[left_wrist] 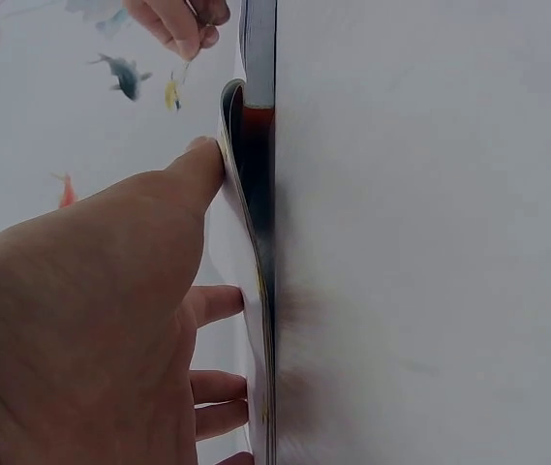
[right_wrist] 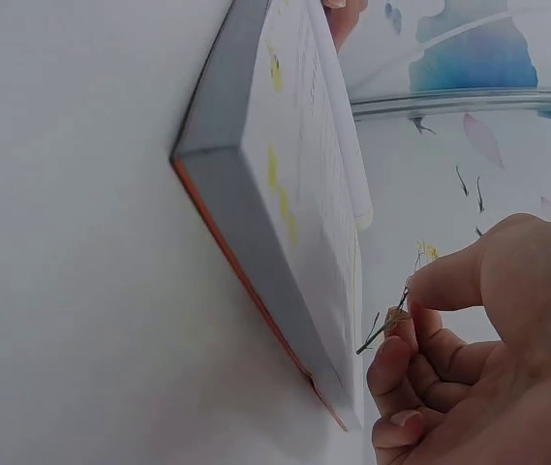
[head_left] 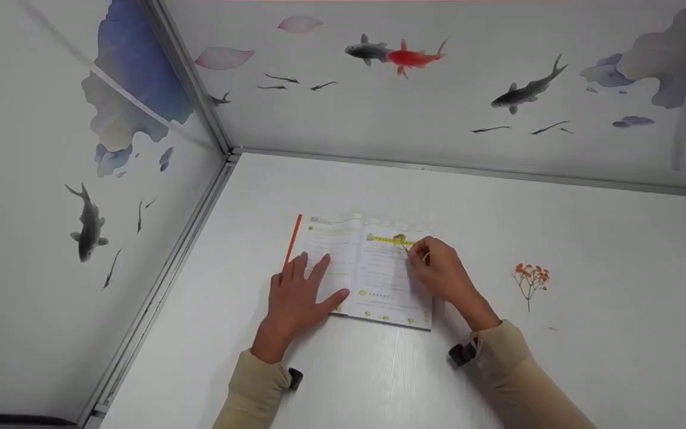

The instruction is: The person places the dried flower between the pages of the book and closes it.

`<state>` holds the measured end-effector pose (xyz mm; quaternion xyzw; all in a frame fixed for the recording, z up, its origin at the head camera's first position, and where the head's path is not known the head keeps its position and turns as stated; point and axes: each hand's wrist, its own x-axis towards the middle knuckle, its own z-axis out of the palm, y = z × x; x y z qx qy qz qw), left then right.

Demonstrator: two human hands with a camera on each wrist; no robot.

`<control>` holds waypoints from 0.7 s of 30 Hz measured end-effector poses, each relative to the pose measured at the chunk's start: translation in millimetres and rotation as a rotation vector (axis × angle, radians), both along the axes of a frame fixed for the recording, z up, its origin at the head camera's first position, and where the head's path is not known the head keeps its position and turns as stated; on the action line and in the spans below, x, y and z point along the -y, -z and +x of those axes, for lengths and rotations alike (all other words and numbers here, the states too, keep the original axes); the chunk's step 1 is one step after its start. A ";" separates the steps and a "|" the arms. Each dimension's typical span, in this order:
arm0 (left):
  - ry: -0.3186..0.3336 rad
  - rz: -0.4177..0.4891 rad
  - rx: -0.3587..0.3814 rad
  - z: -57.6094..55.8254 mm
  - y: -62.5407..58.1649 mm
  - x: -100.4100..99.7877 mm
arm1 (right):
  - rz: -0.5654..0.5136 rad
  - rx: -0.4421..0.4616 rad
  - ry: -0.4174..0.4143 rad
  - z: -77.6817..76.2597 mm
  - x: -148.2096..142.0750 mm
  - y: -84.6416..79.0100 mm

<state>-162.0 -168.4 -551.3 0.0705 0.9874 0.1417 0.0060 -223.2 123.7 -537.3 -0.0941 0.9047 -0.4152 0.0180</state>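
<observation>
An open book (head_left: 390, 280) with printed pages and an orange cover edge lies on the white table. Flat across its left page rests my left hand (head_left: 295, 298), fingers spread; in the left wrist view the thumb and fingertips press the bowed pages (left_wrist: 246, 213). Over the right page, my right hand (head_left: 441, 268) pinches a small dried flower sprig (head_left: 401, 238) with a yellowish head. Its thin stem (right_wrist: 382, 334) passes between thumb and fingers in the right wrist view, the lower end sticking out beside the thick page block (right_wrist: 285, 262).
To the right of the book, an orange dried flower sprig (head_left: 532, 277) lies on the table (head_left: 617, 268). A tiny scrap (head_left: 552, 328) is below it. White panels printed with fish (head_left: 521, 95) stand along the back and left edges.
</observation>
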 end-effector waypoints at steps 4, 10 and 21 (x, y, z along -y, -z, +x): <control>0.000 -0.007 0.004 -0.5 0.7 -0.5 | 0.015 0.028 0.030 -2.0 8.1 3.6; 0.000 -0.028 0.038 -0.5 1.3 -1.5 | 0.051 0.049 0.106 -4.1 13.9 8.6; 0.004 -0.022 0.002 -1.2 1.2 1.1 | 0.106 0.019 0.101 -6.5 6.5 9.1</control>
